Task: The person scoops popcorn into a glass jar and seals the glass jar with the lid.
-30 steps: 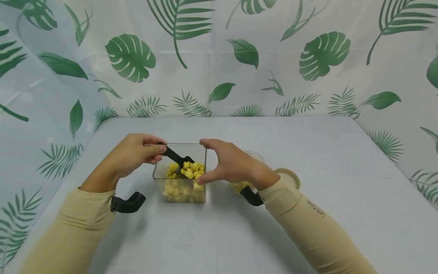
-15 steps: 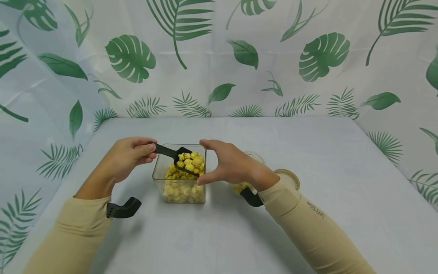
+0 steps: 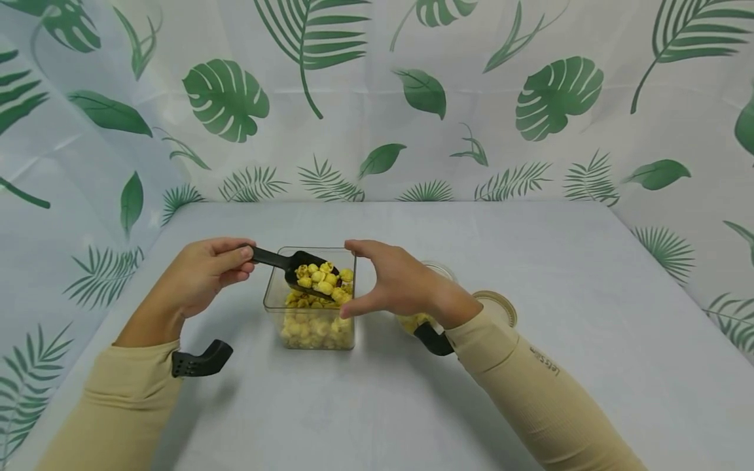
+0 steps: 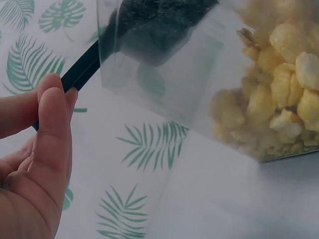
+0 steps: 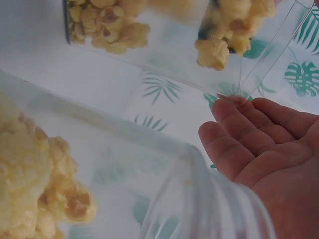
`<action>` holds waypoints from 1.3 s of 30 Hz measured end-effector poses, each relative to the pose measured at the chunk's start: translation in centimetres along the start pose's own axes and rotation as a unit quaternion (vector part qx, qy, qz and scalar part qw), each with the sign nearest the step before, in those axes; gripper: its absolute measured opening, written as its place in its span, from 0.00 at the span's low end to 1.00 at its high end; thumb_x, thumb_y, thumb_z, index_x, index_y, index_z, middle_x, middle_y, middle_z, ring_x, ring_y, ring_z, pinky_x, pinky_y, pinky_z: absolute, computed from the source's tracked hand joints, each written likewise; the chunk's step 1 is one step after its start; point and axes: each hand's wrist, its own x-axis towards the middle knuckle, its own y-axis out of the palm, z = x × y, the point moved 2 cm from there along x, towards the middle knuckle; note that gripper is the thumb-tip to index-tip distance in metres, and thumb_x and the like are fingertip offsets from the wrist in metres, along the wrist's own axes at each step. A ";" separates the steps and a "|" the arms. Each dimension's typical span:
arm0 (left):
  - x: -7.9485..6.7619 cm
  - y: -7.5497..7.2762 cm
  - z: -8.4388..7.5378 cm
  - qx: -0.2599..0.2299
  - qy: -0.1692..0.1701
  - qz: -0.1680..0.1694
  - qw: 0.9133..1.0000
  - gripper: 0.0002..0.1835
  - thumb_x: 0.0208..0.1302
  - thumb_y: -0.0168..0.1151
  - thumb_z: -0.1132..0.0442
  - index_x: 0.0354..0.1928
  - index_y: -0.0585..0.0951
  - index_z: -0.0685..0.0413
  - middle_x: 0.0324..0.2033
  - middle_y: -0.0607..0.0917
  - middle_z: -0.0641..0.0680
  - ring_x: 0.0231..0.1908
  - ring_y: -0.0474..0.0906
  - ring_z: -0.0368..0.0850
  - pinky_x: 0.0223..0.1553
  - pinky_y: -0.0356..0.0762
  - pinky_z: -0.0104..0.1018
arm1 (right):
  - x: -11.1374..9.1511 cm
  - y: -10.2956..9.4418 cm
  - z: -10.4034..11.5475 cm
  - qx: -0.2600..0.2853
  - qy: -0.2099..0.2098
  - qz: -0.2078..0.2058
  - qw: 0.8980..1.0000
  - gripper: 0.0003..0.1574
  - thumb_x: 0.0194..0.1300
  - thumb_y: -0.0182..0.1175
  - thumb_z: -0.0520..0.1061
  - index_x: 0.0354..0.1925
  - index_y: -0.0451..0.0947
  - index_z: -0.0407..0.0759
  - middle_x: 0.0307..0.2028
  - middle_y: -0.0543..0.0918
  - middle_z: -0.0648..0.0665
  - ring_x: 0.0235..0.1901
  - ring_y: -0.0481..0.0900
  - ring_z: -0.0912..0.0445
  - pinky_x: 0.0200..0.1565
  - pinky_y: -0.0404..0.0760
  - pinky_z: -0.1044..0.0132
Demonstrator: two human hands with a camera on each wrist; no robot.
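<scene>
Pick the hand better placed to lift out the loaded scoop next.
Left, likely: the left hand pinches the black scoop by its handle. The right hand spans the right side of the clear box, probably better suited to steadying.

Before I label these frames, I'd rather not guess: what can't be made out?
Head view: middle of the jar, behind the right hand.
Head view: part of the gold-rimmed lid, behind the right sleeve.
Left wrist view: part of the scoop, cut by the top edge.

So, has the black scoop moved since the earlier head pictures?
Yes. Against the clear box, the black scoop has shifted toward the person's left, along with the left hand.
</scene>
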 end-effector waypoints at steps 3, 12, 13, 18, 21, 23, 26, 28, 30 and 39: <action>0.0 0.3 0.3 -0.025 -0.002 0.003 1.000 0.23 0.76 0.54 0.68 0.64 0.64 0.79 0.31 0.84 0.48 0.33 0.82 0.34 0.40 0.83 0.25 | 0.0 0.0 0.1 -0.002 0.000 0.000 1.000 0.65 0.53 0.78 0.58 0.76 0.55 0.38 0.73 0.63 0.42 0.71 0.62 0.47 0.70 0.63 0.48; 0.3 1.6 0.5 -0.021 -0.002 0.016 1.000 0.25 0.77 0.53 0.67 0.66 0.62 0.81 0.32 0.84 0.47 0.34 0.82 0.34 0.40 0.83 0.25 | -0.1 0.0 0.1 0.001 0.005 0.001 1.000 0.66 0.52 0.78 0.58 0.76 0.55 0.38 0.73 0.62 0.42 0.71 0.62 0.48 0.70 0.63 0.49; 0.3 1.6 0.5 -0.023 -0.003 0.016 1.000 0.25 0.77 0.53 0.67 0.66 0.62 0.81 0.32 0.84 0.47 0.34 0.82 0.34 0.40 0.83 0.25 | -0.1 0.0 0.1 0.002 0.005 0.000 1.000 0.66 0.52 0.78 0.58 0.76 0.55 0.38 0.73 0.62 0.42 0.71 0.61 0.48 0.70 0.63 0.49; 0.1 1.4 0.6 -0.019 -0.008 0.012 1.000 0.25 0.77 0.52 0.66 0.66 0.62 0.80 0.33 0.83 0.48 0.35 0.82 0.34 0.41 0.82 0.25 | -0.1 0.0 0.0 0.003 0.007 -0.001 1.000 0.65 0.52 0.78 0.58 0.77 0.55 0.38 0.73 0.62 0.43 0.71 0.61 0.48 0.70 0.63 0.49; 0.0 1.2 0.6 -0.024 -0.009 0.006 1.000 0.25 0.77 0.52 0.66 0.66 0.62 0.80 0.33 0.83 0.48 0.34 0.81 0.34 0.41 0.82 0.25 | 0.0 0.1 -0.1 0.003 0.006 -0.001 1.000 0.65 0.53 0.78 0.58 0.77 0.54 0.39 0.74 0.62 0.43 0.71 0.61 0.48 0.70 0.63 0.50; -0.1 1.1 0.6 -0.029 -0.008 0.001 1.000 0.25 0.77 0.53 0.66 0.66 0.62 0.80 0.32 0.83 0.47 0.34 0.81 0.34 0.41 0.82 0.25 | -0.1 0.0 -0.2 0.004 0.002 -0.001 1.000 0.66 0.53 0.78 0.58 0.77 0.54 0.38 0.74 0.61 0.42 0.72 0.61 0.48 0.70 0.63 0.50; -0.2 0.9 0.7 -0.036 -0.008 -0.001 0.999 0.25 0.77 0.53 0.66 0.66 0.62 0.79 0.32 0.83 0.47 0.34 0.81 0.34 0.41 0.82 0.25 | -0.2 -0.1 -0.2 0.000 -0.002 -0.002 1.000 0.68 0.52 0.78 0.60 0.77 0.52 0.37 0.74 0.60 0.41 0.72 0.60 0.48 0.71 0.62 0.49; -0.3 0.8 0.7 -0.043 -0.009 -0.001 0.999 0.26 0.77 0.54 0.65 0.66 0.62 0.79 0.32 0.83 0.47 0.34 0.81 0.34 0.40 0.82 0.24 | -0.4 -0.2 -0.2 -0.003 -0.002 -0.003 1.000 0.69 0.52 0.78 0.60 0.77 0.52 0.37 0.75 0.59 0.41 0.73 0.59 0.47 0.71 0.61 0.49; -0.3 0.7 0.7 -0.053 -0.010 -0.001 0.999 0.25 0.77 0.54 0.65 0.65 0.63 0.78 0.32 0.83 0.47 0.34 0.81 0.34 0.40 0.82 0.24 | -0.5 -0.3 -0.3 -0.005 -0.001 -0.005 1.000 0.69 0.52 0.78 0.60 0.78 0.51 0.37 0.75 0.59 0.42 0.73 0.58 0.47 0.71 0.61 0.49; -0.4 1.1 0.8 -0.093 -0.008 0.005 0.996 0.19 0.75 0.56 0.66 0.59 0.69 0.75 0.31 0.84 0.48 0.32 0.82 0.35 0.38 0.83 0.25 | -0.5 -0.1 -0.7 -0.002 -0.007 -0.004 1.000 0.67 0.53 0.77 0.60 0.77 0.53 0.36 0.75 0.60 0.41 0.73 0.59 0.47 0.71 0.61 0.50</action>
